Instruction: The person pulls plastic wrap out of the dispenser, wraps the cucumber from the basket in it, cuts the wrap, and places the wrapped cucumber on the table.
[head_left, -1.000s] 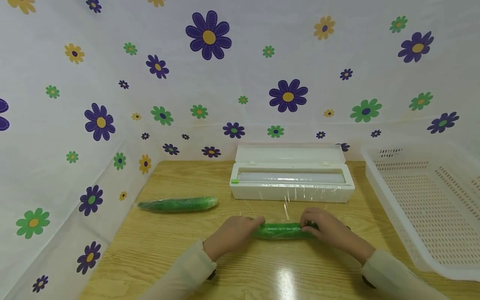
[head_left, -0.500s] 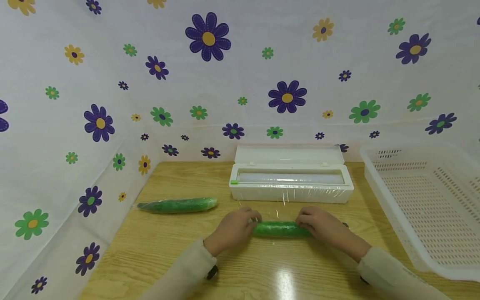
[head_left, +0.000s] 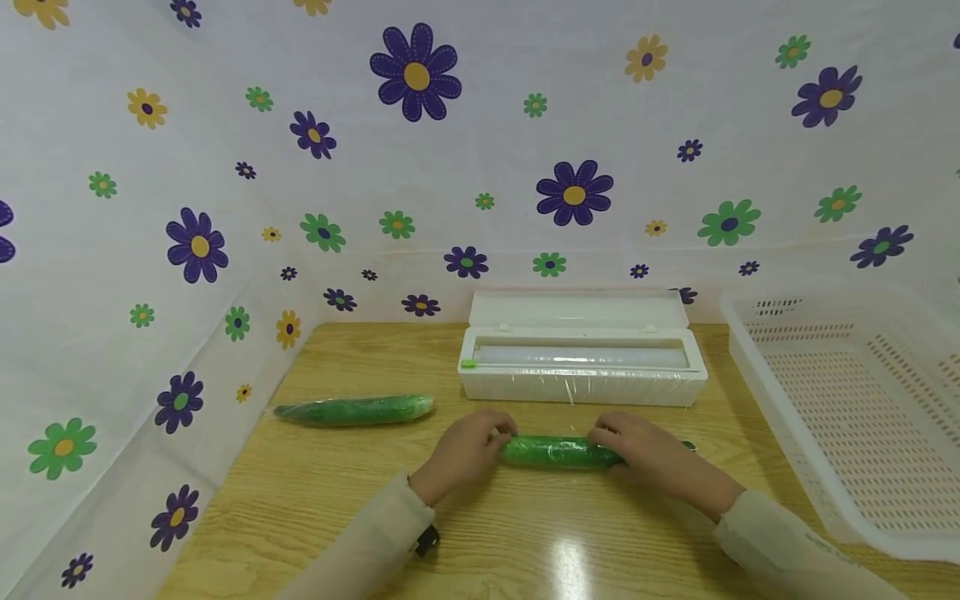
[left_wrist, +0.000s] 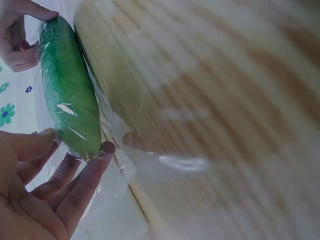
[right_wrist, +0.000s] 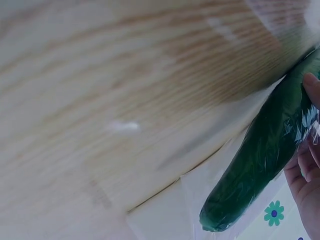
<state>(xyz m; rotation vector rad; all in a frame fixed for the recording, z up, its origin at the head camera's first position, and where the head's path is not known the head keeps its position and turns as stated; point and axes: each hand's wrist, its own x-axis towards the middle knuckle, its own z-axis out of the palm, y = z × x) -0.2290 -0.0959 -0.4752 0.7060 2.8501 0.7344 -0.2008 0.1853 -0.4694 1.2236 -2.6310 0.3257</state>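
A green cucumber (head_left: 558, 452) in clear plastic wrap lies crosswise in front of the wrap box. My left hand (head_left: 468, 450) holds its left end; in the left wrist view the thumb and fingertips pinch the pale tip (left_wrist: 80, 142) through the film. Farther along, my right hand (head_left: 648, 454) grips the cucumber near its right end, with the dark tip poking out past it. In the right wrist view, the thumb (right_wrist: 312, 85) presses one side of the cucumber (right_wrist: 255, 155) while the other fingers are on the opposite side. Creases shine in the film.
Behind the hands stands a white cling-film box (head_left: 583, 387), its lid up, a film roll (head_left: 583, 356) inside. Another wrapped cucumber (head_left: 356, 410) lies at left on the wooden table (head_left: 360, 500). A white perforated basket (head_left: 832, 500) stands at right. A flowered curtain hangs behind.
Both hands have rolled the cucumber slightly away from me, toward the box. The film stretch between it and the box has become shorter.
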